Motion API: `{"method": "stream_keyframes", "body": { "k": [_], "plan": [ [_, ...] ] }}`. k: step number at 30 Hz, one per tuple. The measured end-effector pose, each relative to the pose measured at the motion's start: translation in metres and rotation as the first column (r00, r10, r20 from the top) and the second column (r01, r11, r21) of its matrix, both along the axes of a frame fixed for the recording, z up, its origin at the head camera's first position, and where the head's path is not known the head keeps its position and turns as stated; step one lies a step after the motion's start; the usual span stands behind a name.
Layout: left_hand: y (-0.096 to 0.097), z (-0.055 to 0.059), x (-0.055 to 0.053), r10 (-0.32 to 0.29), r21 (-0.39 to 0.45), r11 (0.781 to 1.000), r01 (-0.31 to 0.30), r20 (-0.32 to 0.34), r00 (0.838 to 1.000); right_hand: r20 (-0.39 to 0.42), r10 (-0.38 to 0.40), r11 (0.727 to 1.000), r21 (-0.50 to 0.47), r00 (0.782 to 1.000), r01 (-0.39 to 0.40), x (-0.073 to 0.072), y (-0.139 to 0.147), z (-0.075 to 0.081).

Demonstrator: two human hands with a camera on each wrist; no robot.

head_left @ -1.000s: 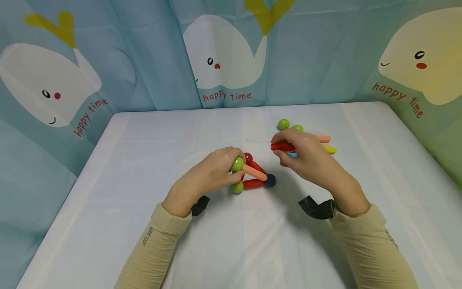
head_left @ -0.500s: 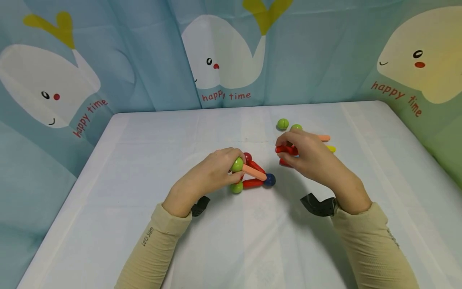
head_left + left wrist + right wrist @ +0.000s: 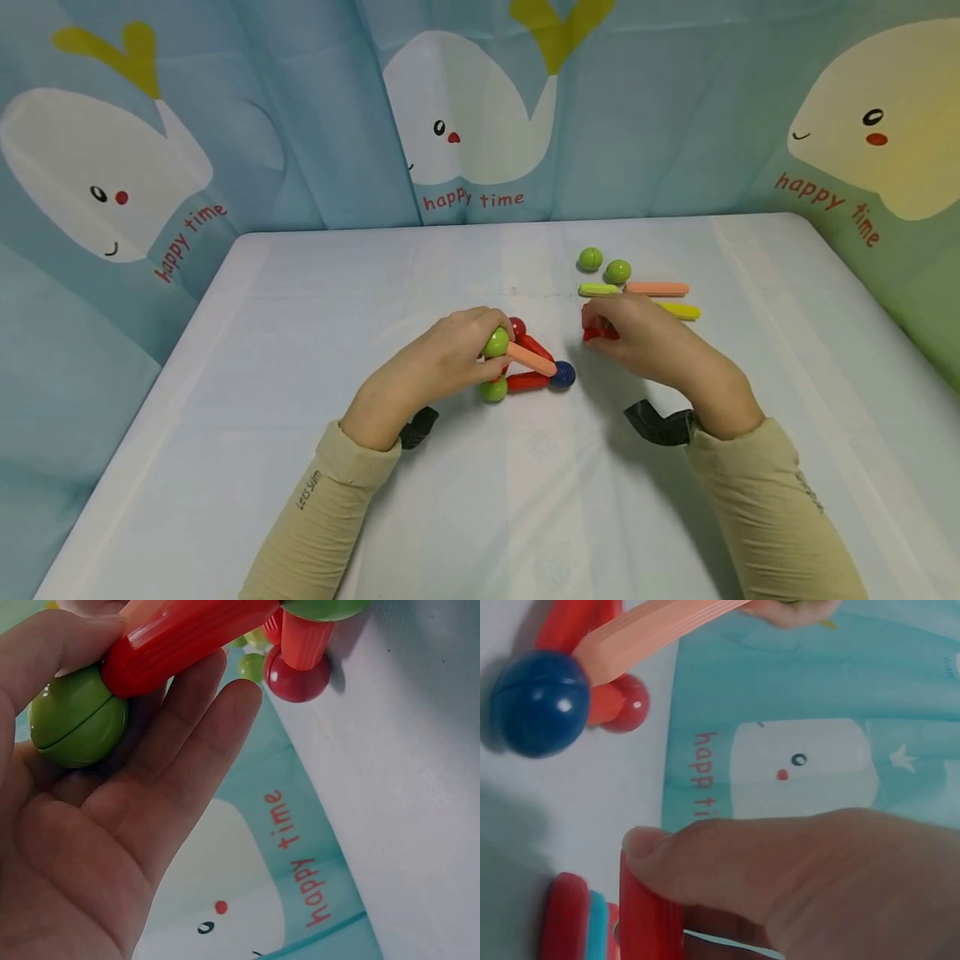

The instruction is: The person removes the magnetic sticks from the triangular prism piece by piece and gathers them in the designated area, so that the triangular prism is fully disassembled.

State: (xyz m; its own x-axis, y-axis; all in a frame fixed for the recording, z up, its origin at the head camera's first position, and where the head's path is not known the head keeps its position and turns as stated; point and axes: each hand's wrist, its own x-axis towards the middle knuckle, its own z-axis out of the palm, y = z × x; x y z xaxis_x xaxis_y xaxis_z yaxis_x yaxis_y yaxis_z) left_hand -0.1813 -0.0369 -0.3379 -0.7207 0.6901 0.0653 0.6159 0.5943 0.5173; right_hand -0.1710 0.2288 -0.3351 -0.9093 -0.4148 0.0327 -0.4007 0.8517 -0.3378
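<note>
My left hand (image 3: 446, 350) grips the upper green ball (image 3: 79, 724) of a small frame of balls and sticks. From that ball an orange stick (image 3: 531, 359) slants down to a dark blue ball (image 3: 562, 374). Red sticks (image 3: 528, 382) join the blue ball, a lower green ball (image 3: 492, 389) and a red ball (image 3: 517, 327) in a triangle on the table. My right hand (image 3: 652, 337) pinches a red stick (image 3: 651, 922) between thumb and fingers. Beside it in the right wrist view lie another red stick (image 3: 566, 919) and a light blue stick (image 3: 597, 926).
Beyond my right hand lie two loose green balls (image 3: 590, 259), a lime stick (image 3: 597, 290), an orange stick (image 3: 656, 289) and a yellow stick (image 3: 679, 312). A white cloth covers the table (image 3: 337, 283). Behind it hangs a blue curtain (image 3: 315, 108) with printed whales.
My right hand has moved toward me and slightly right with the red stick, uncovering the lime stick and more of one green ball. My left hand stays on the frame.
</note>
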Motion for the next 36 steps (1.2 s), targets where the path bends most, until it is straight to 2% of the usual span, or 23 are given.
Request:
{"method": "stream_keyframes", "body": {
  "k": [8, 20, 28, 36],
  "plan": [
    [0.001, -0.001, 0.0, -0.002, -0.008, 1.0, 0.002, -0.025, 1.0, 0.022, -0.017, 0.998, 0.068, 1.0, 0.015, -0.004, 0.002, -0.01],
    [0.0, -0.001, 0.0, -0.008, -0.001, 1.0, 0.008, -0.01, 1.0, 0.052, -0.05, 0.993, 0.114, 0.997, 0.044, -0.002, 0.0, -0.011],
    [-0.006, 0.001, -0.003, -0.014, 0.012, 1.0, 0.013, 0.094, 0.996, 0.051, -0.061, 0.988, 0.142, 0.997, 0.054, -0.002, 0.0, -0.016],
    [-0.005, 0.001, -0.002, -0.037, 0.01, 0.999, 0.037, 0.092, 0.995, 0.045, -0.078, 0.987, 0.141, 0.996, 0.07, -0.002, 0.0, -0.016]
  ]
}}
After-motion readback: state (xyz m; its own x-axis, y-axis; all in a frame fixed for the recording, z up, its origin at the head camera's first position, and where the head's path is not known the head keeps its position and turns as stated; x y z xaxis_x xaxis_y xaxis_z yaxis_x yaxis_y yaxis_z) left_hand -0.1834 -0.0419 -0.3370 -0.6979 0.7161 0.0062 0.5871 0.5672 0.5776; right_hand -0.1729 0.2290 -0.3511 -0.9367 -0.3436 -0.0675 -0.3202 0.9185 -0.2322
